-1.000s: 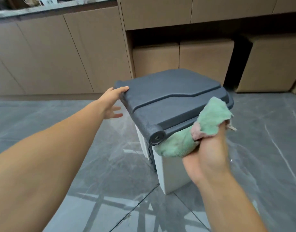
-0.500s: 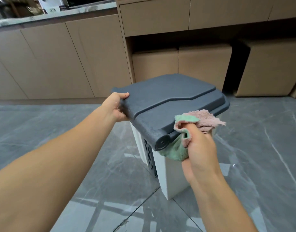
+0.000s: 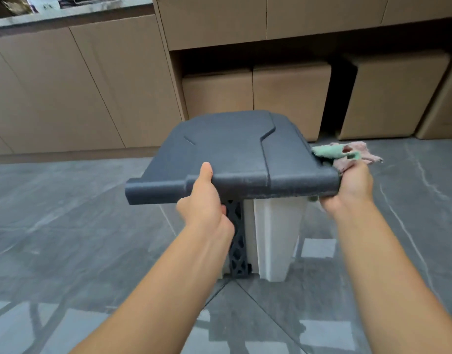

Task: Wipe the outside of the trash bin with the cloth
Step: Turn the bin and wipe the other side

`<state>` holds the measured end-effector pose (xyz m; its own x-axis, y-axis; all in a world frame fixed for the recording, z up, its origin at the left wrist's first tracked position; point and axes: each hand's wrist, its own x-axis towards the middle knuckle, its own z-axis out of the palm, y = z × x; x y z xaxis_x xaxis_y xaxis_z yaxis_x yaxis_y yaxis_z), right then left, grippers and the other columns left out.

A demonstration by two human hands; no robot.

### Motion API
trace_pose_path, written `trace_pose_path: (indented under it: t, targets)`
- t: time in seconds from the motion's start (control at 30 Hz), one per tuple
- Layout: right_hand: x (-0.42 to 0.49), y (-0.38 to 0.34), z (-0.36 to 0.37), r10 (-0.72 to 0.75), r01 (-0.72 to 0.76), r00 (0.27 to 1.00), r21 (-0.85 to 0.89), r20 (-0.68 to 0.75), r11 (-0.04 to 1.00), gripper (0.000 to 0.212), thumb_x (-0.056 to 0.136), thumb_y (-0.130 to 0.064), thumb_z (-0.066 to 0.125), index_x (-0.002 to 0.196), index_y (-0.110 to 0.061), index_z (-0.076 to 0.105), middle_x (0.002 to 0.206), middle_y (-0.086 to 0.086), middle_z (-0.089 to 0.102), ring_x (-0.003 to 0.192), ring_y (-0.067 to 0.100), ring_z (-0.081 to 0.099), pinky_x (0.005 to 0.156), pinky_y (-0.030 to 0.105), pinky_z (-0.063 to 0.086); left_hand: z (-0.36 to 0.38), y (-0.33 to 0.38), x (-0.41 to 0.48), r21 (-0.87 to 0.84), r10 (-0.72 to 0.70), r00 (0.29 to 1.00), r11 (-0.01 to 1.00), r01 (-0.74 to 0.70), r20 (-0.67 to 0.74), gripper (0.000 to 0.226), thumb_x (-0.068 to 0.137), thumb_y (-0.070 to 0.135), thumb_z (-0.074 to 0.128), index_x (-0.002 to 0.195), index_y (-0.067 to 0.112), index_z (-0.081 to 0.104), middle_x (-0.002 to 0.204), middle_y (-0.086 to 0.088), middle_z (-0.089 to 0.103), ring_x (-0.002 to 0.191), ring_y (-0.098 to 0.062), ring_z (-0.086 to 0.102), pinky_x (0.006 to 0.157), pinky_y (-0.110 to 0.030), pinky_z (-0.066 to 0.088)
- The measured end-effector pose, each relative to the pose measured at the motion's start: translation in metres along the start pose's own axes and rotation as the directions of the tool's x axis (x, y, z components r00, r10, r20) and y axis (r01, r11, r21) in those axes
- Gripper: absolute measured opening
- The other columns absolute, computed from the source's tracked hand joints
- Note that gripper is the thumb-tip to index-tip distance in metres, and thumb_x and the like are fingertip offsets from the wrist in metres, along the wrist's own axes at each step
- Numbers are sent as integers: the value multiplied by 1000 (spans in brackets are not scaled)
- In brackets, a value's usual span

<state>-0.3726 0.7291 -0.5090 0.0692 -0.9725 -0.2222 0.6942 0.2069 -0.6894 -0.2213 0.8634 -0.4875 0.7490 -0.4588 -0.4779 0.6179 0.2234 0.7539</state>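
the trash bin [image 3: 276, 236] stands on the grey, glossy, marble-veined tile floor [image 3: 66, 226], towards its far edge and just in front of the cabinets, with its base over a spot where tile seams meet. its body is a smooth white plastic box with rounded upright corners. a dark lattice strut [image 3: 236, 241] with diamond-shaped holes runs down its near left side. on top sits a wide, dark grey lid [image 3: 232, 149] with a grainy matte texture, a raised stepped panel and a rolled tube-like near edge that overhangs the body to the left. the lid covers the opening, so what the bin holds cannot be seen.

the left hand [image 3: 204, 200] grips the lid's near edge, thumb laid flat on top and fingers curled underneath. the right hand [image 3: 352, 185] is at the lid's near right corner, closed round a fluffy cloth [image 3: 342, 153], mint green on one face and dusty pink on the other, bunched against the lid's right edge; its fingertips are hidden by the cloth and the lid.

behind are flat tan cabinets [image 3: 79, 85] under a speckled stone countertop [image 3: 74, 12], and tan box-shaped blocks [image 3: 291, 93] sit in a dark recess.
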Motion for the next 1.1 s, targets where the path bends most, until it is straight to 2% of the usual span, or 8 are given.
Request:
trace_pose_path:
  t: [0.2,0.33,0.43,0.47,0.53,0.6,0.8,1.1]
  targets:
    - [23,-14,-21,-25,-6,990,225,136,974,20,70,-35,53,81,-19,60,99,8,63,111,29,57,114,45,40,-1,-34,-34,16,-69,996,998,68,56,43,79,40,77,105,22,49,93,7,56,73,-12,53,61,-27,39]
    - [19,4,-55,-32,-11,993,367,111,930,23,89,-36,46,84,-23,63,94,3,68,96,23,64,92,33,53,-34,-33,-49,62,-57,970,997,43,238,22,84,22,73,102,17,61,102,1,61,90,-16,60,67,-28,46]
    - [2,39,-69,-7,18,999,277,-42,961,11,90,-22,54,81,-23,61,75,-1,59,72,15,58,67,24,52,-70,-18,-64,384,48,891,891,-242,451,26,79,23,74,105,24,69,97,5,70,79,-14,65,67,-30,49]
    - [-3,52,-71,-21,43,995,224,-98,974,13,93,-17,53,87,-25,61,69,-4,59,62,10,56,59,21,49,-77,-13,-70,527,101,794,697,-487,600,28,75,28,74,103,30,71,95,8,71,74,-10,66,67,-27,50]
    - [-15,73,-68,-86,105,981,101,-175,989,18,98,-12,51,101,-26,63,61,-10,62,45,0,50,46,14,42,-69,-1,-77,368,149,369,33,-929,918,17,76,29,69,92,32,73,86,11,70,75,-8,66,67,-24,50]
    - [-27,92,-66,-145,140,969,-41,-202,989,24,98,-18,51,116,-17,64,85,-5,73,62,0,63,63,18,51,-45,11,-74,81,99,45,-388,-918,994,14,82,25,66,95,26,72,89,9,69,85,-18,62,74,-32,49]
    - [-42,125,-59,-56,29,994,-265,-97,964,54,100,-36,47,151,-20,43,146,2,59,131,18,57,118,40,40,-15,65,-11,315,-118,467,-594,-740,877,86,71,80,51,146,44,33,154,6,38,139,-24,37,111,-48,35]
    - [5,112,-51,-37,21,995,-173,-90,985,45,105,-35,43,142,-11,52,131,6,67,122,23,63,103,37,52,-11,53,-8,254,-98,400,-632,-732,911,79,75,81,35,148,56,18,161,14,24,141,-18,38,105,-42,39]
